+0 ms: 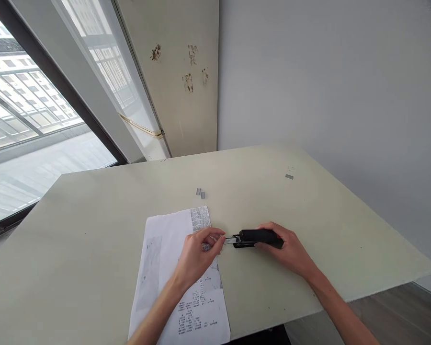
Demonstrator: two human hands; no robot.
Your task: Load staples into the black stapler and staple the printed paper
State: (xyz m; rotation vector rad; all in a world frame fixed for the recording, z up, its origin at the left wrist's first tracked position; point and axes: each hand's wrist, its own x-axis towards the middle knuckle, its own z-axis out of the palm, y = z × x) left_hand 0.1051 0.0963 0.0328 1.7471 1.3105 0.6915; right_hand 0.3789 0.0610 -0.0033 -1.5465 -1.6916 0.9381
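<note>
A black stapler (260, 236) rests low over the table, its narrow metal staple tray (231, 240) sticking out of the left end. My right hand (286, 247) is closed around the stapler's right part, thumb on the near side and fingers over the far side. With thumb and fingertips together, my left hand (201, 249) pinches the outer end of the staple tray; the fingers hide that end. Beneath my left hand and forearm lie printed paper sheets (168, 239), partly covered by them.
Small strips of staples (200, 192) lie beyond the paper. Another staple strip (289, 177) lies farther right on the pale table (104, 230). A grey wall (326, 81) borders the right side, a cream cabinet (187, 110) stands behind, and a window (28, 96) is at left.
</note>
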